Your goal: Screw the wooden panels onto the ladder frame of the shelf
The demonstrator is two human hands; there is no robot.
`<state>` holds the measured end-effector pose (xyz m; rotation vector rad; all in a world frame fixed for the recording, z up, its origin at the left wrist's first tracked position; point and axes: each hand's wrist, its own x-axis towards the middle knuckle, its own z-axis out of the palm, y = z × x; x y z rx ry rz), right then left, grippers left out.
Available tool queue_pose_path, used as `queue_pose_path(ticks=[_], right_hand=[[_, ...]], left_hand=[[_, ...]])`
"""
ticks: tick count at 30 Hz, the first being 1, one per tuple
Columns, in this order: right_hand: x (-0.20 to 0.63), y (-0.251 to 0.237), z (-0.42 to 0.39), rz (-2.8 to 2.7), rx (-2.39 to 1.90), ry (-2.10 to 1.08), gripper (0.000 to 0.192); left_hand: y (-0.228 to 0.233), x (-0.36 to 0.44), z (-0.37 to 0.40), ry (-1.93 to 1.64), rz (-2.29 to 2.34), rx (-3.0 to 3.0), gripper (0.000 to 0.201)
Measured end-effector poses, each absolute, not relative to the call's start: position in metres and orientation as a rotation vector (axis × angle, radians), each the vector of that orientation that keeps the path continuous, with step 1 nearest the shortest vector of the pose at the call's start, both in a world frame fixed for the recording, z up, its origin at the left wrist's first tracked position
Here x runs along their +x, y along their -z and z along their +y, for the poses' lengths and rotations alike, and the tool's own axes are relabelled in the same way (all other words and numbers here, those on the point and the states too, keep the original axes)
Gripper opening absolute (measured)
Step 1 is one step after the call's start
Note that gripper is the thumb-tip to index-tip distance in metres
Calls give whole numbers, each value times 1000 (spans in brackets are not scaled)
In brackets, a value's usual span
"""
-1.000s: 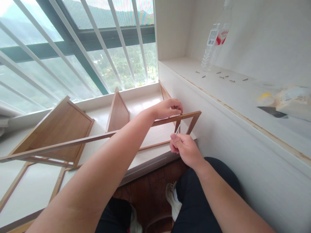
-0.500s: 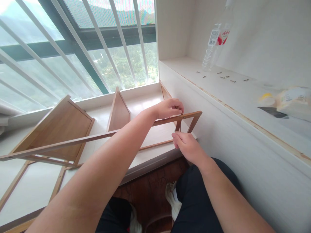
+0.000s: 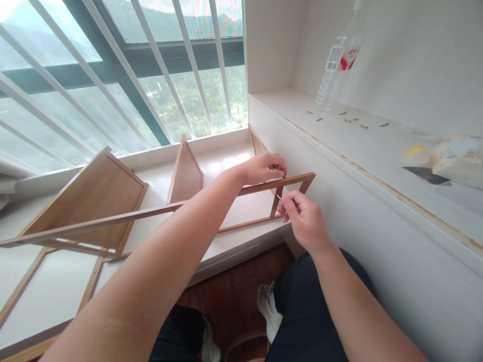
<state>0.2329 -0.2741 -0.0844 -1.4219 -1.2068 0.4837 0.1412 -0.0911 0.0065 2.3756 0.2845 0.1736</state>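
1. Holding the wooden frame point(image 3: 158, 210) on top near its far end with the left hand point(image 3: 262, 168), fingers curled over the rail.
2. Pinching a thin metal pin point(image 3: 278, 197) with the right hand point(image 3: 305, 221), fingertips tight together, just under that rail.
3. Resting over the white windowsill point(image 3: 226, 163), with a water bottle point(image 3: 335, 70) and small screws point(image 3: 352, 120) up on the shelf point(image 3: 377, 151).

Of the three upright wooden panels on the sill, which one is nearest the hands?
The rightmost panel, against the white cabinet side. The left hand grips the rail just in front of it; the other two stand further left.
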Motion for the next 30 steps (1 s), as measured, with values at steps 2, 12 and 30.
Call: queue_pose_path(ticks=[2,12,30], right_hand=[[234,82,-276,-1169,-1373,-469,32],[244,79,-282,-1224,-1377,-377,31],[251,83,-282,-1293,-1400,-353,30]], left_hand=[[-7,141,-91,-174,283,2378,19],[-5,142,-89,-166,272,2366,21],[-7,141,-91,-174,288,2377,21]])
